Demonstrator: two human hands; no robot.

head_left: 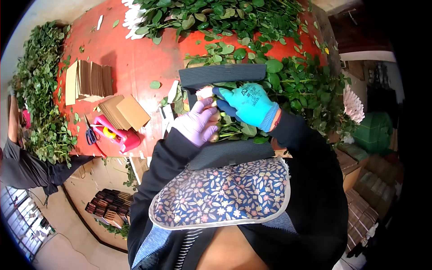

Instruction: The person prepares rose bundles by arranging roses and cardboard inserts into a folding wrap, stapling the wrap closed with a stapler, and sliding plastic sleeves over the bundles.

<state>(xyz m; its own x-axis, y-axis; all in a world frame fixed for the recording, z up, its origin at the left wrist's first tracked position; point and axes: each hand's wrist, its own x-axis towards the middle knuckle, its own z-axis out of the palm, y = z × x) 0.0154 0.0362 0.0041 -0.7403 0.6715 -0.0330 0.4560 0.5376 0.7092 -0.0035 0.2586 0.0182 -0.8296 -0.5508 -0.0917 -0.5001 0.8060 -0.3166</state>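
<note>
My left hand (196,122), in a thin purple glove, has its fingers curled around pale rose heads (213,112) at the left end of a leafy bunch. My right hand (249,104), in a turquoise and dark blue glove, is closed just above it, its fingertips at a pale pink bloom (205,92). The two hands are nearly touching. Green stems and leaves (238,129) run right beneath my right hand. Dark ribbed pads lie on both sides, one beyond the hands (225,74) and one nearer my floral apron (231,154).
On the red table (139,63) are cardboard sheets (90,78), more cardboard (123,112), a pink tape dispenser (118,134) and scissors (90,135). Leafy stems (216,15) pile along the far side and right. Another person (27,164) stands at the left beside greenery (40,90).
</note>
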